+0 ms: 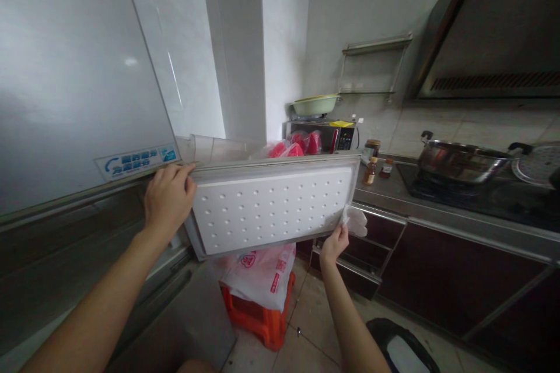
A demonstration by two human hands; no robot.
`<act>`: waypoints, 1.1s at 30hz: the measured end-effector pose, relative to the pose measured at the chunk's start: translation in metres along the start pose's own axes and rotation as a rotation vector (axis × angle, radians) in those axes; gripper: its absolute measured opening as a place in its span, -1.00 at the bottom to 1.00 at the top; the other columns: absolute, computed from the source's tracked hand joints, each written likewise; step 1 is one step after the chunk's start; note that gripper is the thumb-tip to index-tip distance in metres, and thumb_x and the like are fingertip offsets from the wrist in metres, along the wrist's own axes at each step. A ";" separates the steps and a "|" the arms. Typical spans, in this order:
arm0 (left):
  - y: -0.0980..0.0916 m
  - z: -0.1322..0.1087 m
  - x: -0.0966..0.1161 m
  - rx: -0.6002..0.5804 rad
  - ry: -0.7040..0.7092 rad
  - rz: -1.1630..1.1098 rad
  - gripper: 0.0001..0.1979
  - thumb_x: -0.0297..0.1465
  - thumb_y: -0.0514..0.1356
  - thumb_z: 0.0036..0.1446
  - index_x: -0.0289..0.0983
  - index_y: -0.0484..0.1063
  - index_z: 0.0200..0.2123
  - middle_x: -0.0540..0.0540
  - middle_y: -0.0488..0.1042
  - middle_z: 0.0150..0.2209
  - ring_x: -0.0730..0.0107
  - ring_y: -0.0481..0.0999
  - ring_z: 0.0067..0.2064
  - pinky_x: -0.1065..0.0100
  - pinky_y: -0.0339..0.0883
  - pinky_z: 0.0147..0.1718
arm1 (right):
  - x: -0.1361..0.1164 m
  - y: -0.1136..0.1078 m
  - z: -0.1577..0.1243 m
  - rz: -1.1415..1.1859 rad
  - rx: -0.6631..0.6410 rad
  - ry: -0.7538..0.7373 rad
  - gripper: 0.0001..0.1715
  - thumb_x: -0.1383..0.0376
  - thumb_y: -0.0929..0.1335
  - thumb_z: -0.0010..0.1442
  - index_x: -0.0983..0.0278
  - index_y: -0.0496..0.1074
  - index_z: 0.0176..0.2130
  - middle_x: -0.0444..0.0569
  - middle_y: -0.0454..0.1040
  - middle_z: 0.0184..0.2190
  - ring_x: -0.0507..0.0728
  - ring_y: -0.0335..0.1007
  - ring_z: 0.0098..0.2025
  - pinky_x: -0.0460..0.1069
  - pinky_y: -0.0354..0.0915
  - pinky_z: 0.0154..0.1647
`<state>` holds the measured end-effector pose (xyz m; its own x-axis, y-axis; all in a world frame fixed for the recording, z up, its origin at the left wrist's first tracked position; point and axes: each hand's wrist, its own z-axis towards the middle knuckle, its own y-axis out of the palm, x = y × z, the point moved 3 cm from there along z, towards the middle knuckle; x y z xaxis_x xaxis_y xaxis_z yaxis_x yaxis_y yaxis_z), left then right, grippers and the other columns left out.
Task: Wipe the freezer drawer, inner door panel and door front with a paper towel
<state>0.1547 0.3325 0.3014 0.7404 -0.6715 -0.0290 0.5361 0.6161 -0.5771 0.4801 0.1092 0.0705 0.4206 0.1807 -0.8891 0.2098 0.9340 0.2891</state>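
A refrigerator door (271, 210) with a white, dimpled inner panel stands swung open in front of me. My left hand (170, 195) is closed over its top left corner, just below the upper door (83, 81) with a blue-lettered sticker (135, 162). At the lower right corner, my right hand (335, 243) pinches a thin white cloth or tissue (357, 221) against the door's edge. The cloth's loose end sticks out past that edge. Part of the dark compartment behind my left arm is visible.
Below the door, a plastic bag (266, 274) lies on an orange stool (262, 317). Behind it are red bagged items (297, 144) and a microwave (345, 137) with a green basin (315, 106) on top. A steel pot (464, 160) sits on the stove at right. A black bin (400, 344) stands below.
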 end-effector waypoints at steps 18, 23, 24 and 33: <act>0.000 0.000 0.002 -0.001 0.004 0.012 -0.59 -0.38 -0.09 0.23 -0.31 0.39 0.05 -0.19 0.45 -0.13 0.09 0.36 -0.10 0.18 0.27 -0.10 | -0.132 0.075 0.081 0.085 -0.170 -0.503 -0.46 0.28 0.14 0.27 0.36 0.31 0.17 0.09 0.29 0.21 0.15 0.12 0.29 0.14 -0.02 0.33; 0.000 0.000 0.001 0.001 0.020 0.026 -0.59 -0.38 -0.09 0.24 -0.32 0.39 0.05 -0.19 0.45 -0.14 0.08 0.36 -0.10 0.18 0.27 -0.09 | -0.089 0.044 0.066 0.009 -0.152 -0.431 -0.45 0.25 0.13 0.28 0.36 0.32 0.17 0.11 0.38 0.13 0.20 0.27 0.20 0.13 0.13 0.24; 0.000 0.000 0.001 0.001 0.022 0.029 -0.59 -0.38 -0.09 0.24 -0.32 0.40 0.05 -0.19 0.45 -0.15 0.08 0.36 -0.10 0.18 0.27 -0.09 | -0.078 0.037 0.061 -0.018 -0.161 -0.414 -0.45 0.24 0.13 0.28 0.35 0.32 0.17 0.11 0.39 0.13 0.20 0.28 0.19 0.13 0.14 0.23; 0.000 0.001 0.001 -0.009 0.015 0.028 -0.58 -0.37 -0.10 0.24 -0.30 0.39 0.06 -0.19 0.45 -0.13 0.09 0.35 -0.09 0.19 0.27 -0.09 | 0.022 -0.023 -0.006 -0.153 -0.133 -0.078 -0.35 0.03 0.17 0.24 0.42 0.41 0.08 0.25 0.47 0.01 0.32 0.40 0.04 0.20 0.25 0.08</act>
<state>0.1554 0.3325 0.3018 0.7488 -0.6603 -0.0576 0.5114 0.6308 -0.5836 0.4794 0.0933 0.0419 0.4612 0.0138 -0.8872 0.1606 0.9821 0.0988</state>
